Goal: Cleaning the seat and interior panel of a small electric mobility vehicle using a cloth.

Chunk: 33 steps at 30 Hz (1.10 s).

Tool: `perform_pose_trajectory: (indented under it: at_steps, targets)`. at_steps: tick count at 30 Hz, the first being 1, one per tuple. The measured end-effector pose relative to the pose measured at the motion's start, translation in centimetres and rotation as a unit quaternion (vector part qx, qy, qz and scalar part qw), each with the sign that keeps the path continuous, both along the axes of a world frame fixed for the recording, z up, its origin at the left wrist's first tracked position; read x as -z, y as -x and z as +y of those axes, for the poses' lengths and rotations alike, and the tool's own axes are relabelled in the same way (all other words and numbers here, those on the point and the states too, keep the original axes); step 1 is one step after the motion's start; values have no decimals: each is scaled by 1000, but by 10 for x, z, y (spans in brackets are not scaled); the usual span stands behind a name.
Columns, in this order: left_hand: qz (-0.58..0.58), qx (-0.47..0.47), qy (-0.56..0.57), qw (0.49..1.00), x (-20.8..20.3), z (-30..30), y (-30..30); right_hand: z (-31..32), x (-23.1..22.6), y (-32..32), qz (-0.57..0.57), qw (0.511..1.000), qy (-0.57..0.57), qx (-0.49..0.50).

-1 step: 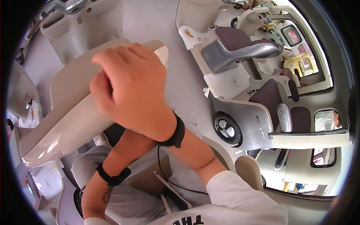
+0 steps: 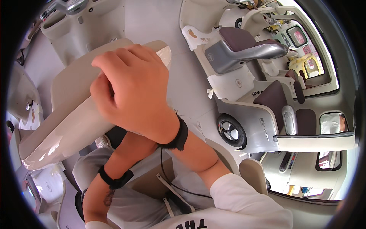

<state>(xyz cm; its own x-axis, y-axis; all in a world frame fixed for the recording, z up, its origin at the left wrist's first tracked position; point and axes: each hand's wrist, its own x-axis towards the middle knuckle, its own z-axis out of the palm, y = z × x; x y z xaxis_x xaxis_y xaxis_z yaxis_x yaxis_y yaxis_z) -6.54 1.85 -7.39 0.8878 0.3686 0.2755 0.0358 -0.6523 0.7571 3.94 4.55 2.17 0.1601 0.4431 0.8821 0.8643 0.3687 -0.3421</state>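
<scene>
My right hand is closed in front of a large beige moulded part with a glossy side. Its fingers curl away from view, hiding whatever may be in them. Below the right wrist, my left hand passes under the crossing right arm. The left fingers are hidden behind the right hand and wrist. Black bands circle both wrists, the right band and the left band. A thin dark cable runs down from near the right band across my lap.
At the right stands a silver-grey vehicle body with purple-brown seats and a black-tyred wheel. Pale floor lies between it and the beige part. A cream body shell with a handlebar stands at the far left.
My right hand has shifted very slightly to the left and looks sharper. Both arms stay crossed and the surroundings look the same.
</scene>
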Motion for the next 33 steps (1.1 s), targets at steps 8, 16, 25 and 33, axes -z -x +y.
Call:
perform_pose_trajectory:
  at_steps: [8, 16, 25, 33]
  targets:
    - [189, 100, -142, 966, 28, 4, 0, 12, 15, -70, 274, 956, 86, -59]
    - [50, 38, -166, 984, 19, 1, 5, 6, 8, -15, 113, 994, -2, -7]
    - [105, 61, -169, 978, 32, 7, -5, 3, 14, -43, 124, 986, -26, -111]
    - [21, 130, -191, 973, 34, -7, -16, 4, 31, -78, 252, 961, 91, -69]
